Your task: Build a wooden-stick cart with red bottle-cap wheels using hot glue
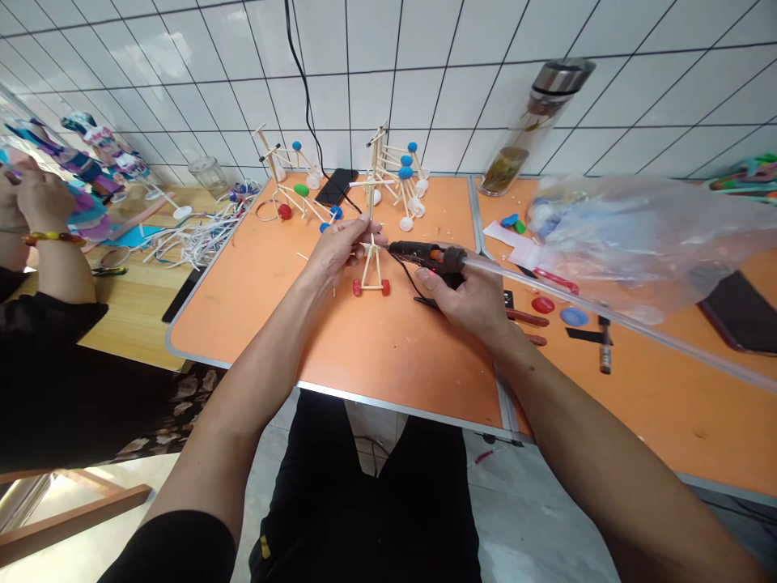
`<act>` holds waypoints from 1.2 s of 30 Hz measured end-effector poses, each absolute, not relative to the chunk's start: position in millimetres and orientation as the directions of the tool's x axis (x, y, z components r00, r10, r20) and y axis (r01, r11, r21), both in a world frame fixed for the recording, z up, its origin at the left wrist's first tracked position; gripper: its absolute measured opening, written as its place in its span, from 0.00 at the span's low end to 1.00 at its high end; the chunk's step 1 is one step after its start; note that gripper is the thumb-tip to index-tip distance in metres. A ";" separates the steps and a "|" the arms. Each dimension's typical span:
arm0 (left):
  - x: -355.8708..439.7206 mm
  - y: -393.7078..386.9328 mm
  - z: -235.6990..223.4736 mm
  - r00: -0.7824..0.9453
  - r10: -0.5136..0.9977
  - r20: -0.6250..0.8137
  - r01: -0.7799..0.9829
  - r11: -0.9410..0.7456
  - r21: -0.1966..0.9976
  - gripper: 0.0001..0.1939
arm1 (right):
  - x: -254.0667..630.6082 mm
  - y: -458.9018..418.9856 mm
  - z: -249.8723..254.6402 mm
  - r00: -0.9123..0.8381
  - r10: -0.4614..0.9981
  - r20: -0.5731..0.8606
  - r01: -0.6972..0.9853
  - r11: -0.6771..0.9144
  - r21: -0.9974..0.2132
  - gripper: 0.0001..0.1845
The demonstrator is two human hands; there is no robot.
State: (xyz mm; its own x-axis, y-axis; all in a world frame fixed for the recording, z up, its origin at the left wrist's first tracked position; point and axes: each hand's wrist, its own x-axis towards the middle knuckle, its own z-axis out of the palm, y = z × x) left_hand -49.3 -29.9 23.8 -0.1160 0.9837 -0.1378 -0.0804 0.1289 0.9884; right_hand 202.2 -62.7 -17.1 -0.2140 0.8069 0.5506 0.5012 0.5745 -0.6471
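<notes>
My left hand [341, 253] is closed on the upper part of a small wooden stick frame [372, 269], which stands on the orange table [340, 340]. Two red wheels [385, 287] sit at its foot. My right hand [470, 295] is wrapped round a black hot glue gun [425, 253] with a long clear glue stick [607, 312] trailing out of its back to the right. The gun's nozzle points left and is close to the sticks by my left fingers; whether it touches them I cannot tell.
Behind stand other stick models [401, 174] with blue and white wheels, near a phone [337, 187]. At right are pliers [528, 318], bottle caps [542, 305], a plastic bag [637, 243] and a glass tea bottle [515, 146]. Another person's hand [45, 198] holds dolls at left.
</notes>
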 end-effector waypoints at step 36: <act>-53.5 -29.5 19.8 -0.118 0.985 -0.128 -0.077 0.120 0.990 0.27 | 206.9 -54.2 -10.2 -0.032 0.897 0.440 0.489 0.398 -0.776 0.20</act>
